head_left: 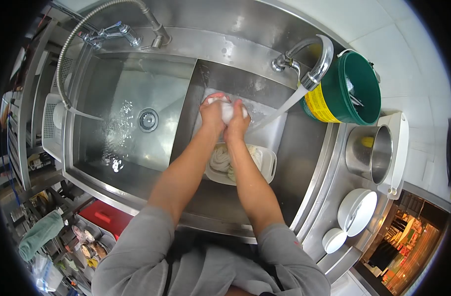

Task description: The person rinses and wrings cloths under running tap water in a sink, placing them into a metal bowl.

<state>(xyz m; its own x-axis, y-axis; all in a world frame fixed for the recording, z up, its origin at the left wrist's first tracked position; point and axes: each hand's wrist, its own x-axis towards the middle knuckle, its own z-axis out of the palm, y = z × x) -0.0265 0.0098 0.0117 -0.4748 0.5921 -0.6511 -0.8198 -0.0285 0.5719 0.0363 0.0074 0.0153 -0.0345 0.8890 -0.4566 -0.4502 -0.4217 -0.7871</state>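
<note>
White, cloth-like bundle (227,113) sits clasped between the left hand (238,122) and right hand (212,111), over the right sink basin (300,148), near the running gooseneck faucet (326,59). Fingers of both hands curl around it, partly hiding its shape. The left forearm (250,175) crosses a white plastic tub (272,170), covering some crumpled cloths (219,160).
</note>
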